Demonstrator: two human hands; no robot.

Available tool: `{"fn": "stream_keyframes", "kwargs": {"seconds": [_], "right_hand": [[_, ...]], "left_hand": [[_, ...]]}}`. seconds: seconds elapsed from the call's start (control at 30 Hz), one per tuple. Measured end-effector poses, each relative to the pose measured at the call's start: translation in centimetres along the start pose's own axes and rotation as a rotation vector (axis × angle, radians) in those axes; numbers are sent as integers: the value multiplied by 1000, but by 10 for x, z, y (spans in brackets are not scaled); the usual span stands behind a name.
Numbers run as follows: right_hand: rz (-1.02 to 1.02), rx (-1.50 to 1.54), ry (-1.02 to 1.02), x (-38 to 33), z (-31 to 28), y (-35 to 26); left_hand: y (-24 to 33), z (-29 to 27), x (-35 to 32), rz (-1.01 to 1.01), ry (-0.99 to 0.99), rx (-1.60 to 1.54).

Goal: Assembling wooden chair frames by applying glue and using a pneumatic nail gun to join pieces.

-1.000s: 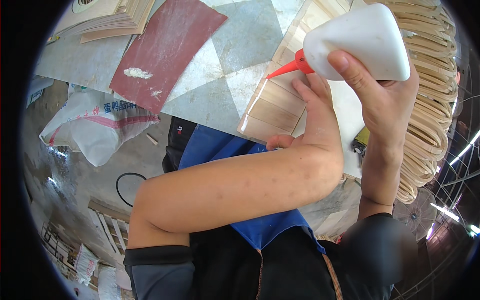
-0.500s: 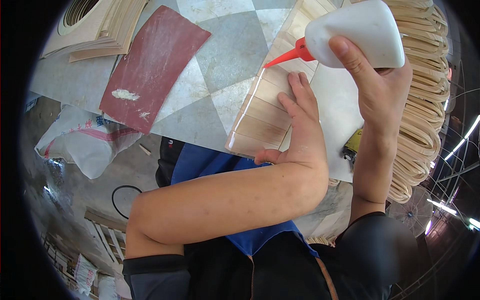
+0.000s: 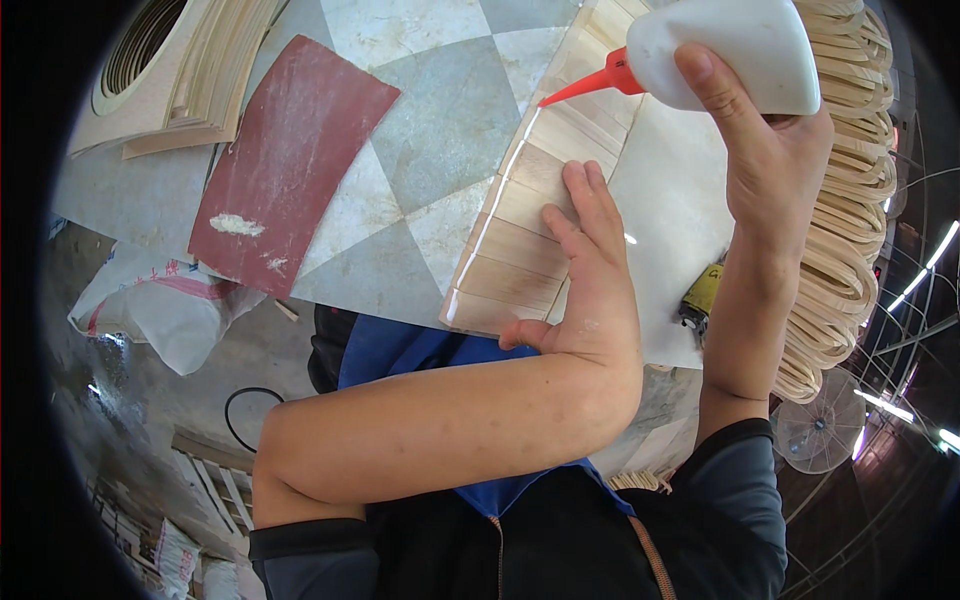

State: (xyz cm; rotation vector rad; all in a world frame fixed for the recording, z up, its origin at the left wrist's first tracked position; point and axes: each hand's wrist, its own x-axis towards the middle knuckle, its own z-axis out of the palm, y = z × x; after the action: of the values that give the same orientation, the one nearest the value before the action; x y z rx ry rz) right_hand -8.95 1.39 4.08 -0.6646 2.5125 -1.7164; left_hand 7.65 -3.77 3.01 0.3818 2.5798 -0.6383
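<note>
White plastic glue bottle (image 3: 735, 50) at 1 o'clock, red nozzle (image 3: 590, 85) pointing toward 9 o'clock, tip over the far edge of a row of pale wood strips (image 3: 520, 240). Right hand (image 3: 770, 140) clamped around the bottle, thumb on its near side. Left hand (image 3: 590, 270) lies flat on the strips, fingers together, gripping nothing. Wet glue line gleams along the strips' 9 o'clock edge. Strips lie on a tiled surface (image 3: 440, 130). Red sandpaper sheet (image 3: 290, 160) at 10 o'clock. Stack of curved wood slats (image 3: 850, 230) at 3 o'clock, beside the right wrist.
</note>
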Motion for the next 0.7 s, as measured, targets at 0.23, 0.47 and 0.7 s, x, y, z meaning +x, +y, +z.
{"fn": "stream_keyframes", "kwargs": {"seconds": [0.23,0.47,0.7], "right_hand": [[-14,-40,24,13,-7,11],[-10,-69,24,28,-9,13],[-18,-78,56,46,-12,21]], "left_hand": [[-2,-2,0,36,-19,-13],[-7,-3,0,74,-39,-10],[-12,-4,1,104,-38,-29]]}}
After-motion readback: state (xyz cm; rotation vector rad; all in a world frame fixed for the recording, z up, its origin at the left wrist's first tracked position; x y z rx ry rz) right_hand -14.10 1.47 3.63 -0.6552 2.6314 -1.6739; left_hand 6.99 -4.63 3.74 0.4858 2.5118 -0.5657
